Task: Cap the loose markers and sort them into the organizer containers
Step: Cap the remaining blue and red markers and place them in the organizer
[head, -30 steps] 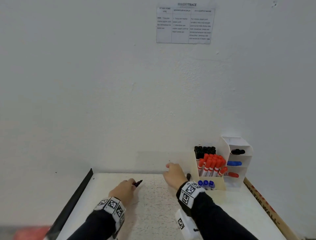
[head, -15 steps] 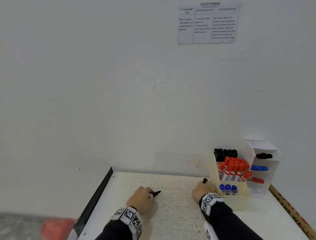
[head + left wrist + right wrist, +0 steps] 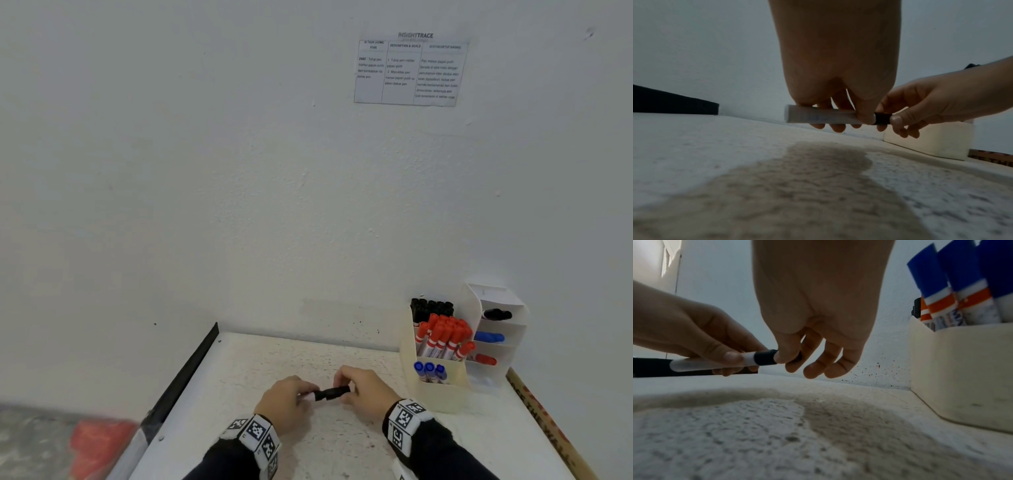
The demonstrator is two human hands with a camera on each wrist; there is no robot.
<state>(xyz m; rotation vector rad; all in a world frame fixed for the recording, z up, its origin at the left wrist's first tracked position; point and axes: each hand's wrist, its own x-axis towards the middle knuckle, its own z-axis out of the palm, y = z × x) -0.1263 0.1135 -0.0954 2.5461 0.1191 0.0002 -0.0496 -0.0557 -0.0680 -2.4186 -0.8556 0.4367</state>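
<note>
A white-barrelled black marker (image 3: 317, 395) is held level just above the table between both hands. My left hand (image 3: 286, 399) grips the white barrel (image 3: 818, 116), fingers curled under it. My right hand (image 3: 366, 389) pinches the black cap (image 3: 337, 391) with thumb and forefinger; the cap (image 3: 764, 359) sits on the marker's tip end, against the white band. The cream organizer (image 3: 436, 390) stands to the right, with black markers (image 3: 432, 307) at the back, red ones (image 3: 443, 337) in the middle and blue ones (image 3: 430, 370) in front.
A white tiered shelf (image 3: 496, 337) beside the organizer holds a black, a blue and a red marker lying flat. The white table (image 3: 239, 370) ends at a dark left edge (image 3: 191, 366) and meets the wall behind. A printed sheet (image 3: 409, 70) hangs on the wall.
The hands came together from apart: the left brought the uncapped marker rightward, the right carried the black cap leftward, and the cap now sits on the tip. The head view shifted.
</note>
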